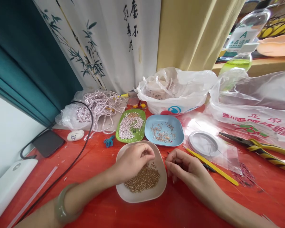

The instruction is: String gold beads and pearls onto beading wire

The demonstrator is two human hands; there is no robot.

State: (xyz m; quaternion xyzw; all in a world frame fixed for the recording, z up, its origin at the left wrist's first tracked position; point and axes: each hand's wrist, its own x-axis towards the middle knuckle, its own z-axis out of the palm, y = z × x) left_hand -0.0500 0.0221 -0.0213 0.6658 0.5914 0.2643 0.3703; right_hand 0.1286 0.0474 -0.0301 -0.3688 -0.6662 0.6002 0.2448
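Observation:
My left hand (133,159) hovers over a cream dish (125,192) of small gold beads (142,179). Its fingers are curled and pinched together above the beads; what they hold is too small to name. My right hand (185,166) rests on the red table just right of the dish, with fingers curled into a pinch near the dish's rim, perhaps on a thin wire I cannot make out. A green dish (131,125) of pearl beads and a blue dish (164,130) of metal pins stand just behind.
Pearl strands (100,107) lie at the back left by a phone (48,142) and a black cable. Plastic bags (178,90) stand behind. A round lid (202,143), a yellow tool (213,167) and yellow-handled pliers (263,150) lie to the right.

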